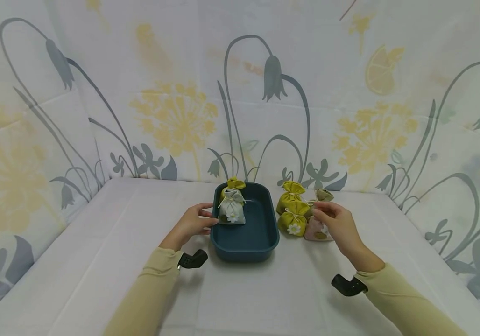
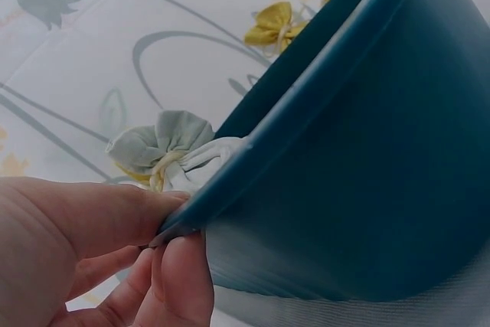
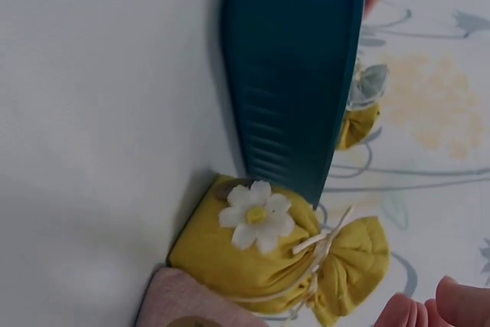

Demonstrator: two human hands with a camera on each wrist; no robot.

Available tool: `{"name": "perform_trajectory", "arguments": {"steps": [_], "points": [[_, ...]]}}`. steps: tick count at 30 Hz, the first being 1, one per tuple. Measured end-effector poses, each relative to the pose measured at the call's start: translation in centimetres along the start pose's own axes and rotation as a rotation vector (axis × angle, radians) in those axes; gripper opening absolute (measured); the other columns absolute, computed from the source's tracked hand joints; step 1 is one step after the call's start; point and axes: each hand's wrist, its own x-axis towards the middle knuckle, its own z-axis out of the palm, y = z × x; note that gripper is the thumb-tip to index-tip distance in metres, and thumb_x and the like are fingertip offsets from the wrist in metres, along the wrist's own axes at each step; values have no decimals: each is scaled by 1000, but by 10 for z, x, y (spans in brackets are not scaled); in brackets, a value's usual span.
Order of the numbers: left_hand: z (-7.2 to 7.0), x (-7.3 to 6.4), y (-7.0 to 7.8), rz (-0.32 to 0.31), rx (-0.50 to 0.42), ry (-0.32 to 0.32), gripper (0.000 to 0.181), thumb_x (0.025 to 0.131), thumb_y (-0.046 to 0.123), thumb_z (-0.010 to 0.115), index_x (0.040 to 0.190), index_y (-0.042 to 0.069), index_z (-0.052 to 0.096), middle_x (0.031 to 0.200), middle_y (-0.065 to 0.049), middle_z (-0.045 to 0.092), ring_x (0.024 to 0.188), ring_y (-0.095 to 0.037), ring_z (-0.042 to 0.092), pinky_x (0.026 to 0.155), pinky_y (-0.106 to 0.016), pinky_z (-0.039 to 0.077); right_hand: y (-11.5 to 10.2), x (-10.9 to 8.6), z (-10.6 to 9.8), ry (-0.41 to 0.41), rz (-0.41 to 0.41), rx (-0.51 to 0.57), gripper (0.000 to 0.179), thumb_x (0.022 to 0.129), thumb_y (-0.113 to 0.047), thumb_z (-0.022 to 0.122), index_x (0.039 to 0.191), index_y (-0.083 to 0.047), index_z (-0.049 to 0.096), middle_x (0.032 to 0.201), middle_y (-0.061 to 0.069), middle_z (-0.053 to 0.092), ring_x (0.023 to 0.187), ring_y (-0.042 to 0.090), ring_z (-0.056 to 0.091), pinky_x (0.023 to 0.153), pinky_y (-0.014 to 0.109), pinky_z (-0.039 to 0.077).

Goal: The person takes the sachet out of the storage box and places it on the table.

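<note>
My left hand (image 1: 194, 221) pinches the left rim of a deep blue basin (image 1: 246, 254), thumb above and fingers below, as the left wrist view shows. Inside the basin's left side, a pale grey drawstring pouch (image 1: 232, 212) with a white flower stands before a yellow pouch (image 1: 236, 183). My right hand (image 1: 341, 226) is at the top of a pink pouch (image 1: 316, 232) right of the basin. Its fingertips (image 3: 398, 313) show at the corner of the right wrist view; whether they grip the pouch's neck is hidden.
Beside the basin's right wall stand two yellow pouches, the front one (image 1: 293, 224) bearing a white flower. A brownish pouch (image 1: 324, 194) stands behind the pink one. White cloth (image 1: 240, 298) covers the table, and a flower-printed cloth (image 1: 177, 116) hangs behind.
</note>
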Motion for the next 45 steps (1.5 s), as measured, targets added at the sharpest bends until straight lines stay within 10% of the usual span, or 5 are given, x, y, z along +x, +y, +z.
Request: {"name": "perform_trajectory", "arguments": {"steps": [21, 45], "points": [[0, 0, -3, 2, -6, -1, 58, 86, 5, 66, 139, 6, 41, 115, -20, 51, 88, -25, 62, 68, -33, 55, -23, 21, 35, -66, -13, -5, 37, 93, -14, 58, 123, 7, 54, 108, 16, 58, 91, 12, 57, 80, 15, 46], [1, -2, 1, 9, 3, 6, 59, 85, 6, 67, 139, 5, 42, 113, -18, 52, 82, -20, 61, 67, -31, 55, -47, 56, 80, -203, -87, 29, 34, 91, -16, 62, 120, 0, 59, 104, 13, 60, 93, 25, 58, 90, 41, 46]]}}
